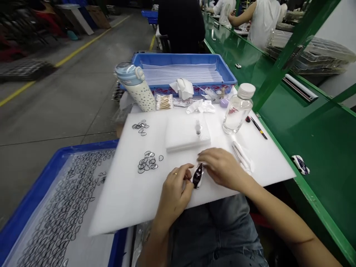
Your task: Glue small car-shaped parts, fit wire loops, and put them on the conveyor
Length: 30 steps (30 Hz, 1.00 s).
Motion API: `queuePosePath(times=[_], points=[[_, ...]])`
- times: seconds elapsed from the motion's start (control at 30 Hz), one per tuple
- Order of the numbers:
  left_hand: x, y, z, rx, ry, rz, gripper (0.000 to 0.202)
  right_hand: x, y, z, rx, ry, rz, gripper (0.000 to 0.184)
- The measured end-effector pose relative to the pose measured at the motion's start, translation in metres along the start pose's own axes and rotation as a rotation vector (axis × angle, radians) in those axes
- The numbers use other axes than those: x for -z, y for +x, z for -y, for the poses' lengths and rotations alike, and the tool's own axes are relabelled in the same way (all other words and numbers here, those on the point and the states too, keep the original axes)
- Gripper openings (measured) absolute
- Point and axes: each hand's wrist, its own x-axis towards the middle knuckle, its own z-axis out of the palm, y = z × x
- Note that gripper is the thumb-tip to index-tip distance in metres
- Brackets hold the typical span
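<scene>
A small white toy car (197,175) with a glossy dark top is held low over the front of the white foam board (122,200). My left hand (176,189) pinches its near left side between thumb and fingers. From the right, my right hand (219,168) curls its fingers round the far end and right side, hiding part of it. Left of my hands lies a loose group of thin black rings (147,163), with a smaller group of rings (141,126) behind it. A foam block (186,135) with a small clear piece on top sits just beyond my fingers.
A clear bottle (239,109), tweezers (258,128) and a folded white cloth (241,157) are at right. Cotton swabs (164,101), a tumbler (136,87) and a blue bin (180,57) stand behind. A ring-filled tray (63,207) lies left; another toy car (300,165) rests on the green belt.
</scene>
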Motion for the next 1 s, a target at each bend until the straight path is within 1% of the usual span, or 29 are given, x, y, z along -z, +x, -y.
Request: queuePosePath(times=[0.03, 0.07, 0.1, 0.13, 0.17, 0.2, 0.27, 0.3, 0.37, 0.43, 0.53, 0.6, 0.67, 0.73, 0.8, 0.83, 0.9, 0.97, 1.0], points=[[0.001, 0.000, -0.001, -0.012, -0.026, 0.045, 0.037, 0.001, 0.005, -0.004, -0.099, -0.002, -0.103, 0.023], [0.002, 0.000, -0.003, -0.033, -0.058, 0.096, 0.039, 0.003, 0.011, -0.008, -0.187, 0.003, -0.184, 0.024], [0.003, 0.000, -0.003, -0.060, -0.089, 0.142, 0.040, 0.005, 0.018, -0.012, -0.248, 0.015, -0.226, 0.028], [0.004, 0.000, -0.004, -0.090, -0.112, 0.177, 0.039, 0.006, 0.026, -0.016, -0.282, 0.034, -0.221, 0.035], [0.004, 0.000, -0.004, -0.115, -0.118, 0.196, 0.038, 0.007, 0.034, -0.019, -0.296, 0.052, -0.172, 0.038], [0.003, 0.001, -0.003, -0.134, -0.103, 0.199, 0.036, 0.007, 0.042, -0.022, -0.309, 0.065, -0.093, 0.037], [0.001, 0.003, -0.002, -0.164, -0.029, 0.195, 0.040, 0.008, 0.055, -0.024, -0.366, 0.054, 0.042, 0.022], [0.000, 0.004, -0.001, -0.176, 0.011, 0.200, 0.045, 0.008, 0.059, -0.024, -0.404, 0.045, 0.077, 0.017], [-0.003, 0.005, 0.000, -0.193, 0.065, 0.222, 0.052, 0.013, 0.063, -0.023, -0.460, 0.087, 0.076, 0.025], [-0.006, 0.005, 0.001, -0.198, 0.074, 0.220, 0.051, 0.019, 0.058, -0.019, -0.453, 0.255, 0.048, 0.027], [-0.007, 0.003, 0.001, -0.192, 0.034, 0.143, 0.050, 0.025, 0.039, -0.012, -0.386, 0.601, -0.051, 0.017], [-0.007, 0.002, 0.002, -0.192, -0.008, 0.092, 0.048, 0.020, 0.024, -0.009, -0.366, 0.792, -0.147, 0.013], [-0.007, 0.002, 0.002, -0.196, -0.042, 0.053, 0.046, 0.009, 0.011, -0.007, -0.401, 0.893, -0.213, 0.014], [-0.007, 0.002, 0.003, -0.199, -0.063, 0.035, 0.044, -0.001, 0.003, -0.004, -0.459, 0.918, -0.181, 0.021], [-0.007, 0.002, 0.003, -0.192, -0.076, 0.034, 0.043, -0.006, 0.000, 0.003, -0.478, 0.963, -0.158, 0.037], [-0.006, 0.003, 0.003, -0.184, -0.080, 0.038, 0.042, -0.005, 0.001, 0.007, -0.465, 1.025, -0.185, 0.046], [-0.005, 0.003, 0.003, -0.164, -0.089, 0.049, 0.039, 0.000, 0.004, 0.019, -0.415, 1.212, -0.312, 0.062], [-0.004, 0.004, 0.002, -0.144, -0.103, 0.066, 0.036, 0.006, 0.009, 0.031, -0.382, 1.396, -0.418, 0.067], [-0.003, 0.004, 0.001, -0.133, -0.112, 0.077, 0.035, 0.007, 0.012, 0.036, -0.387, 1.457, -0.440, 0.066]])
